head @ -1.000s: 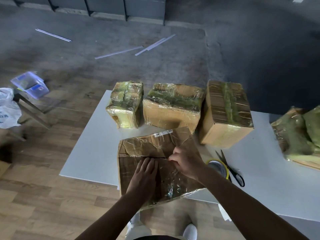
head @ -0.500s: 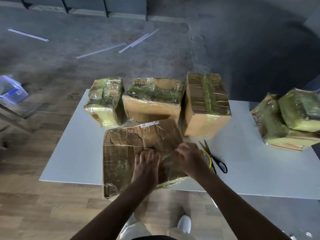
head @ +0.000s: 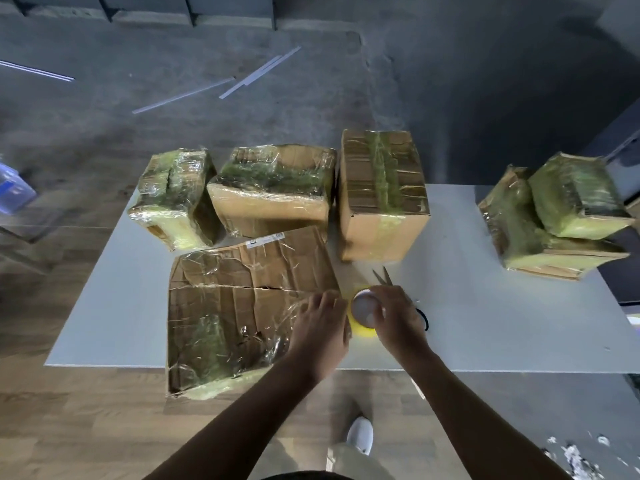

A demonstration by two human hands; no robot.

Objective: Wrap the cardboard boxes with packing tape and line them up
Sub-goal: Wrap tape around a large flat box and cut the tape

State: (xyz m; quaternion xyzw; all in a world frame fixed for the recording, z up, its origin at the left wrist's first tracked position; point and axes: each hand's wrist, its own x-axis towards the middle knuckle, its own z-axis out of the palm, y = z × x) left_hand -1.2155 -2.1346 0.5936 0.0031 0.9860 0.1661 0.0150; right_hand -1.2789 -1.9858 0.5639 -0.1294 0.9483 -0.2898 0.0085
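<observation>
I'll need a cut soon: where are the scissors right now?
Head view, right of centre: the scissors lie on the table, partly under the right hand holding the tape roll, just in front of the tall box.

the fingers (head: 325, 300) of the left hand (head: 320, 327) lie on the right edge of the flat box (head: 242, 306), which overhangs the near edge of the table (head: 485, 323). just right of them, under the fingers of the right hand (head: 394, 313), sits the tape roll (head: 363, 318). the scissors (head: 382, 276) poke out beyond those fingers. further behind stands a row of boxes (head: 273, 188), and well to the right are two stacked boxes (head: 540, 237).
</observation>
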